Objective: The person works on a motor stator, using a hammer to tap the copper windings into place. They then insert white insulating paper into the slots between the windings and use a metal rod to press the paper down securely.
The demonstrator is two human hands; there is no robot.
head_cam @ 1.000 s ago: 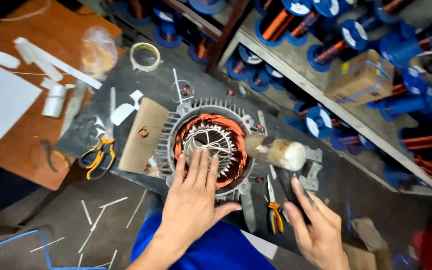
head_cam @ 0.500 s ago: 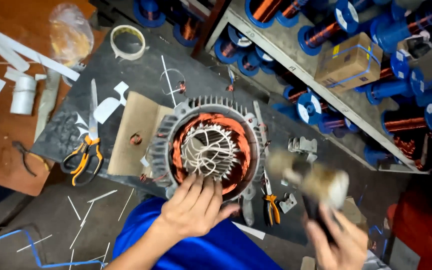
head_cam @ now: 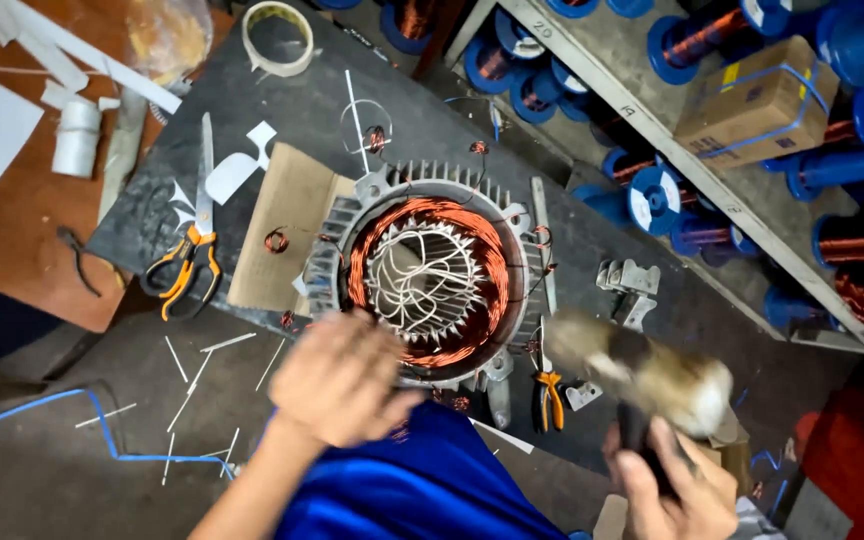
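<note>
I'm in a motor-rewinding workshop. In front of me sits a stator (head_cam: 422, 270), its finned housing packed with copper windings. At two o'clock, a rack (head_cam: 652, 130) holds blue spools of copper wire (head_cam: 652, 200) and a cardboard box (head_cam: 757, 100). At nine o'clock lie orange-handled scissors (head_cam: 190, 250) among cut insulation paper strips (head_cam: 237, 170); a tape roll (head_cam: 277, 38) sits at eleven.

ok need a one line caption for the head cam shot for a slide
Left hand rests at the rim of a copper-wound motor stator while the right hand grips a blurred mallet beside it; scissors lie nearby.
</note>
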